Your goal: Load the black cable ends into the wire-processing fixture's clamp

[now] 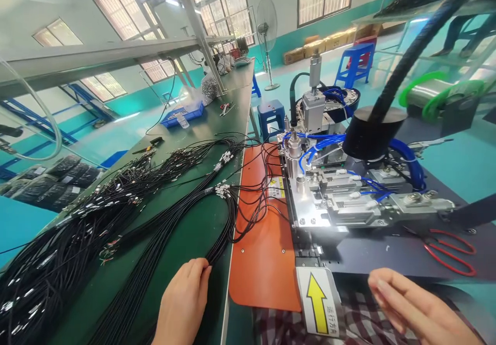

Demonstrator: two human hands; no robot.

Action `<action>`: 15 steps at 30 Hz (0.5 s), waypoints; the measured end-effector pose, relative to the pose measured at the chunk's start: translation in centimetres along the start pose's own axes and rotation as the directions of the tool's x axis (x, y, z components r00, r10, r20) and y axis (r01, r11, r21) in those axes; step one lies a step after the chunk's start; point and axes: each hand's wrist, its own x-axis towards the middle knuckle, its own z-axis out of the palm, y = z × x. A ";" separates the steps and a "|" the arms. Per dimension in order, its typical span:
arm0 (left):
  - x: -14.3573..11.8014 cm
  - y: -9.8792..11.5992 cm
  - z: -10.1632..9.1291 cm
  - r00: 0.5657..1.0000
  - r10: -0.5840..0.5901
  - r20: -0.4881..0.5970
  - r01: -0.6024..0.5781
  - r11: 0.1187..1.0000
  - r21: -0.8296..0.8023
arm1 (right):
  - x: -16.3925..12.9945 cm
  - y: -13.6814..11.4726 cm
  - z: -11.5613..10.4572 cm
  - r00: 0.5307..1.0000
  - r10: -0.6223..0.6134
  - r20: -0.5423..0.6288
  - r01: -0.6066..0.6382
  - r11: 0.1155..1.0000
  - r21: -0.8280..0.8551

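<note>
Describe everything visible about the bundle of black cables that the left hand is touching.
The bundle of black cables is a thick sheaf of thin, glossy black wires lying along the green table. At its far end, small silver connectors show, and loose strands loop onto the orange mat. The left hand pinches the near part of the bundle at the table's edge. A larger, messier heap of the same cables lies beside it to the left.

Left hand (185, 298) cut off at the wrist by the bottom edge, fingertips hidden among the black cables (163, 231), right hand (414, 309) blurred and cropped, far table (217, 123) items too small to tell
</note>
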 end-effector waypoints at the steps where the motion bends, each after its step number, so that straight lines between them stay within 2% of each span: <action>1: 0.4 0.2 -0.3 0.995 -0.034 0.088 0.042 0.995 -0.090 | -0.4 -0.8 0.8 0.996 -0.066 0.057 0.068 0.997 -0.032; 3: 1.4 0.9 -0.7 0.952 -0.050 0.300 0.139 0.949 -0.282 | -1.2 -1.7 2.3 0.960 -0.231 0.160 0.248 0.965 -0.092; 4: 2.0 1.3 -0.7 0.920 -0.023 0.391 0.181 0.910 -0.373 | -1.4 -1.9 3.2 0.924 -0.324 0.204 0.351 0.929 -0.117; 5: 2.7 1.8 -0.5 0.891 0.021 0.454 0.212 0.863 -0.458 | -1.5 -1.9 4.2 0.876 -0.413 0.247 0.455 0.879 -0.144; 6: 3.4 2.4 -0.2 0.879 0.068 0.472 0.223 0.816 -0.533 | -1.5 -1.7 5.2 0.812 -0.510 0.283 0.565 0.808 -0.165; 8: 4.6 4.1 0.7 0.913 0.129 0.387 0.153 0.770 -0.619 | -1.1 -0.9 7.4 0.659 -0.659 0.362 0.747 0.631 -0.210; 10: 5.6 6.0 1.3 0.967 0.157 0.202 -0.016 0.826 -0.563 | -0.4 0.3 8.8 0.488 -0.745 0.455 0.873 0.425 -0.240; 11: 5.9 6.9 1.4 0.977 0.181 0.109 -0.108 0.869 -0.482 | -0.1 0.9 9.1 0.418 -0.754 0.506 0.908 0.354 -0.223; 12: 6.1 7.7 1.2 0.975 0.219 0.031 -0.190 0.903 -0.385 | 0.1 1.4 9.0 0.413 -0.748 0.520 0.910 0.355 -0.212; 13: 6.2 8.2 1.0 0.964 0.264 -0.022 -0.259 0.921 -0.293 | 0.1 1.8 8.6 0.451 -0.735 0.506 0.890 0.414 -0.193; 14: 6.2 8.6 0.6 0.950 0.308 -0.055 -0.312 0.924 -0.220 | 0.0 1.9 7.9 0.537 -0.702 0.468 0.834 0.526 -0.169; 15: 6.1 8.8 0.2 0.937 0.342 -0.071 -0.349 0.922 -0.169 | -0.2 1.8 7.0 0.650 -0.643 0.404 0.742 0.652 -0.157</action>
